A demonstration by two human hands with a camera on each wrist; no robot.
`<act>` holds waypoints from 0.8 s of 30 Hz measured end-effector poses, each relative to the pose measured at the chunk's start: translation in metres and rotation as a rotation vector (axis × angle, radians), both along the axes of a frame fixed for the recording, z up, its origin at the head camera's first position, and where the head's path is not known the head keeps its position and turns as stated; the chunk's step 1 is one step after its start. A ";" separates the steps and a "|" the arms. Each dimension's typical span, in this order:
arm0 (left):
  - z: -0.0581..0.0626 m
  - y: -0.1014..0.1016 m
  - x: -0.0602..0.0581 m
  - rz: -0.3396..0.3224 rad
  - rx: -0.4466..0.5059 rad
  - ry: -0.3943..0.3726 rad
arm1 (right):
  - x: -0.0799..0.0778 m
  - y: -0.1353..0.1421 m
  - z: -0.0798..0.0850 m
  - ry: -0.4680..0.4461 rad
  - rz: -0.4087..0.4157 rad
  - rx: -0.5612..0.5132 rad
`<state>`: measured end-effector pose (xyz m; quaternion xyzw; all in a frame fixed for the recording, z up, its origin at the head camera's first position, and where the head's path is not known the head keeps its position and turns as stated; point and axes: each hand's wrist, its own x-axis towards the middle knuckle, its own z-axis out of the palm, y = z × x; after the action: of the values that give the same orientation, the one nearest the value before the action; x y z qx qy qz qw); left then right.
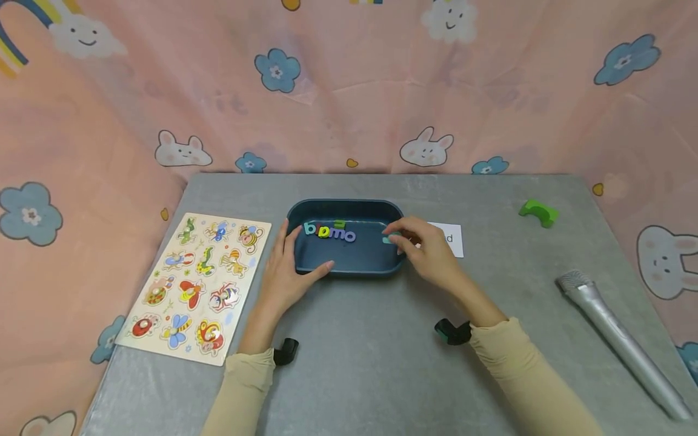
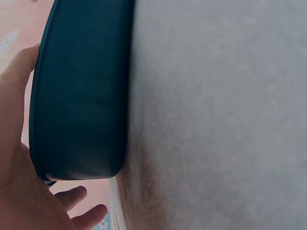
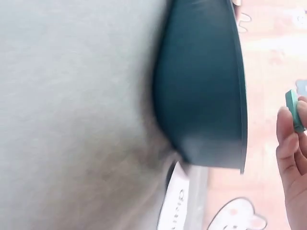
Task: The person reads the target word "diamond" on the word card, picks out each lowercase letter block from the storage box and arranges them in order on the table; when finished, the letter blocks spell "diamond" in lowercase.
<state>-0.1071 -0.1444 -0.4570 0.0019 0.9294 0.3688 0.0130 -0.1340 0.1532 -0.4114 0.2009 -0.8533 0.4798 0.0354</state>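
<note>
beige sleeves (image 1: 537, 381) nearest, right hand (image 1: 429, 251) pinches 1 teal piece (image 3: 292, 106), left hand (image 1: 286, 275) rests spread against tray (image 1: 360, 257).

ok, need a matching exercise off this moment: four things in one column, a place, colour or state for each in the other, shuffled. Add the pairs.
Things
1. Microphone
2. Puzzle board
3. Small teal piece
4. Arched block

Place, colour or state
A. Pinched in the fingers of the right hand
B. Bright green, toward the far right corner of the table
C. Flat, to the left of the tray
D. Silver, lying on the right side, nearer the person than any green thing

Pairs: 1-D, 2-C, 3-A, 4-B
</note>
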 end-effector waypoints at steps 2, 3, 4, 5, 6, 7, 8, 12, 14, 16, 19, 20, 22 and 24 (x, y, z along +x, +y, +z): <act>0.000 0.000 0.000 -0.001 0.005 0.001 | 0.006 0.009 -0.001 -0.011 -0.029 -0.054; 0.000 0.000 0.000 -0.001 0.009 0.002 | 0.008 0.013 -0.002 -0.014 -0.047 -0.073; 0.001 0.000 0.000 -0.001 0.013 0.004 | 0.010 0.018 -0.003 -0.017 -0.064 -0.087; 0.001 -0.001 0.000 -0.002 0.013 0.006 | 0.011 0.022 -0.004 -0.020 -0.081 -0.088; 0.000 -0.001 0.000 -0.003 0.014 0.006 | 0.013 0.026 -0.005 -0.019 -0.099 -0.083; 0.000 -0.001 0.000 -0.004 0.014 0.007 | 0.014 0.030 -0.007 -0.020 -0.118 -0.067; 0.000 -0.001 -0.001 -0.005 0.014 0.006 | 0.015 0.033 -0.008 -0.015 -0.134 -0.047; -0.001 0.000 -0.001 -0.004 0.009 0.000 | 0.017 0.042 -0.016 0.038 -0.162 0.057; -0.001 0.000 -0.001 -0.003 0.010 0.000 | 0.017 0.045 -0.021 0.082 -0.167 0.102; -0.001 0.000 -0.001 -0.002 0.012 -0.001 | 0.017 0.047 -0.025 0.099 -0.174 0.141; 0.000 0.000 0.000 -0.004 0.007 -0.007 | 0.018 0.048 -0.032 0.047 -0.185 0.193; 0.000 0.000 0.000 -0.005 0.001 -0.011 | 0.018 0.048 -0.033 0.011 -0.181 0.199; 0.001 -0.001 0.000 -0.005 -0.010 -0.019 | 0.019 0.047 -0.036 -0.062 -0.173 0.197; 0.003 -0.002 0.001 -0.004 -0.025 -0.027 | 0.019 0.045 -0.040 -0.119 -0.162 0.180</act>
<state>-0.1065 -0.1466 -0.4543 -0.0015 0.9338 0.3570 0.0260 -0.1149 0.1982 -0.4511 0.1049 -0.9069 0.4080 0.0053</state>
